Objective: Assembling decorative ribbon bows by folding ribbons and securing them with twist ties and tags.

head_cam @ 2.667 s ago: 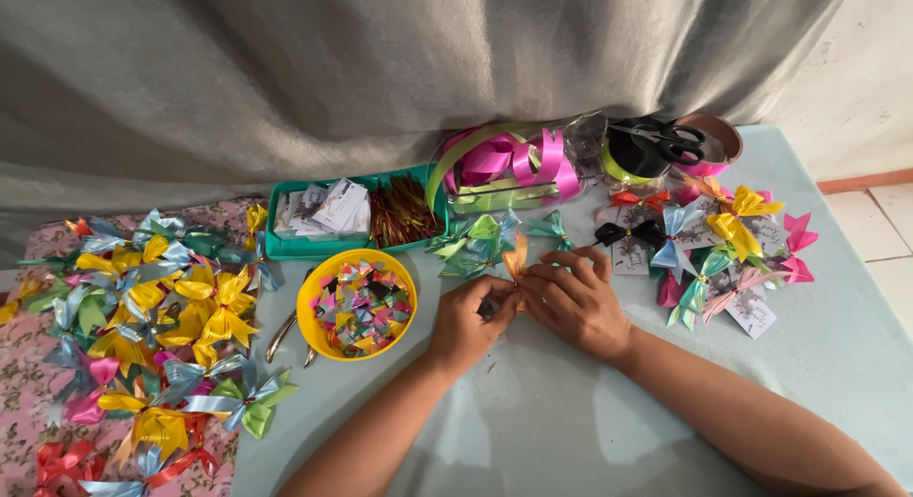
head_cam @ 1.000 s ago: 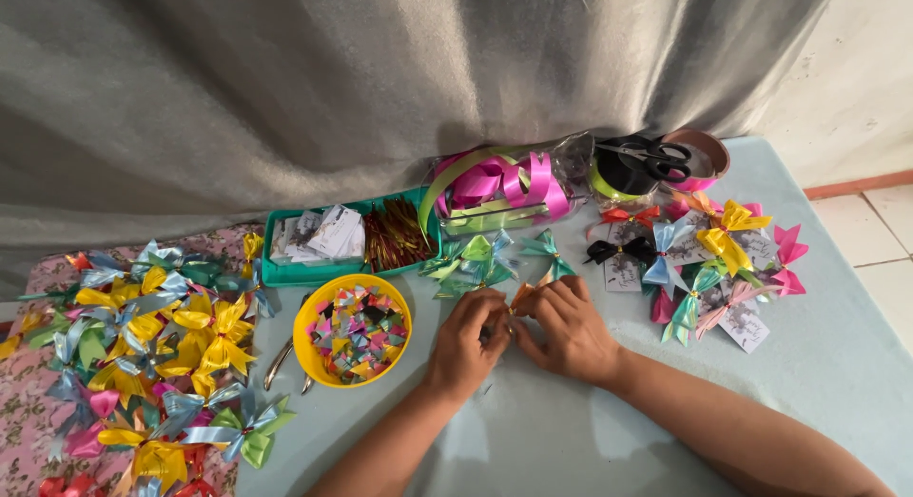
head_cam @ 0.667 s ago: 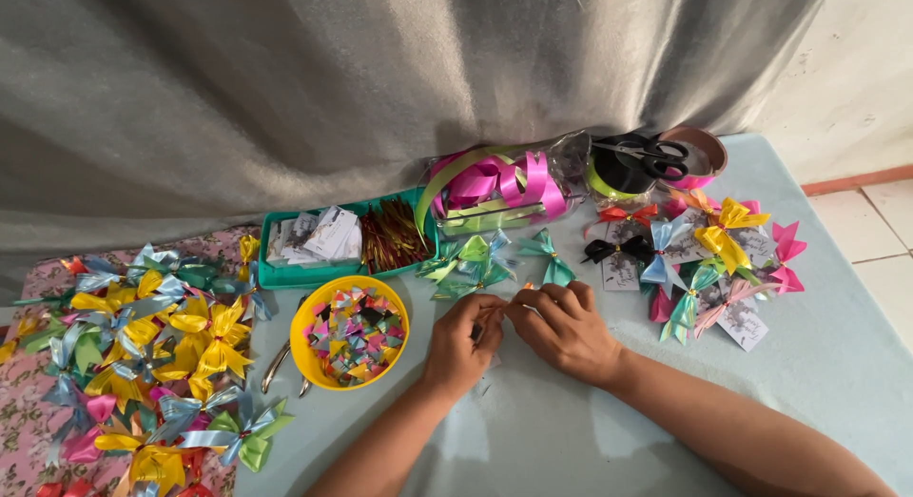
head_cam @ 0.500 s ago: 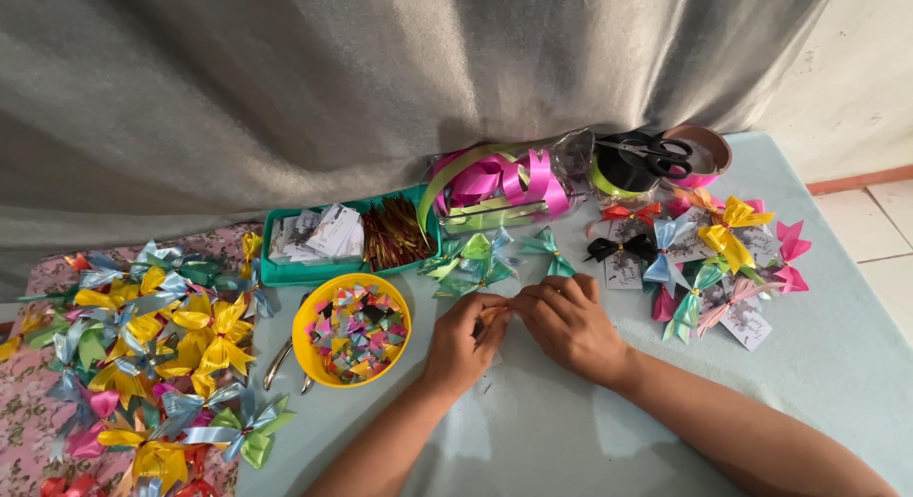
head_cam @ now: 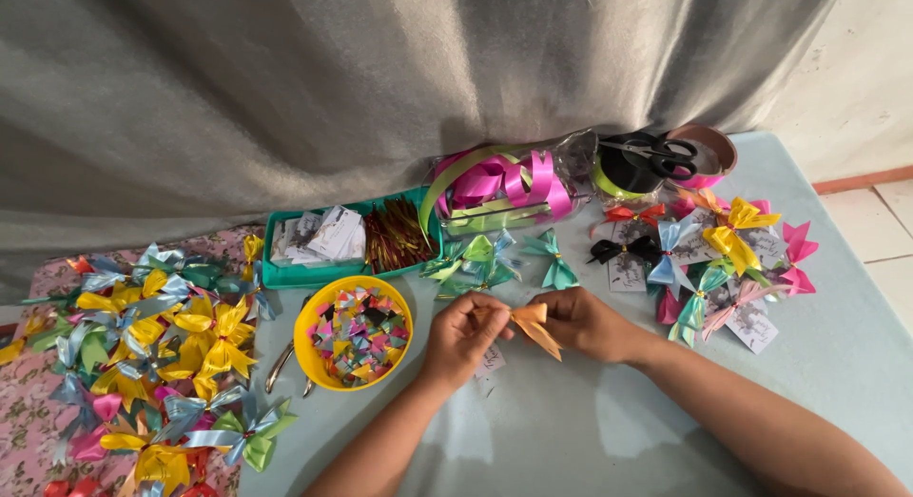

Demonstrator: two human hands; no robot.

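Both hands meet over the pale blue tabletop [head_cam: 590, 430], and each grip is closed on the same small orange ribbon bow [head_cam: 534, 326]: the left hand [head_cam: 461, 337] pinches its left end between thumb and fingertips, while the right hand [head_cam: 588, 323] curls round it from the other side, fingers folded over the ribbon. The bow is held just above the tabletop, its orange tails hanging down and to the right between the two hands. A small white card [head_cam: 492, 362] lies on the tabletop under the left hand. Just left of that hand sits a yellow bowl [head_cam: 306, 318] filled with small multicoloured pieces. Beyond the hands lie green and teal bows [head_cam: 480, 259], and behind them a green tray [head_cam: 285, 273] holding white cards and brown strips. Loops of pink and green ribbon [head_cam: 504, 183] rest beside it, with black scissors [head_cam: 656, 155] on ribbon rolls further right. A heap of finished bows [head_cam: 723, 259] lies right, and a larger pile of yellow, blue and green bows [head_cam: 162, 354] left.
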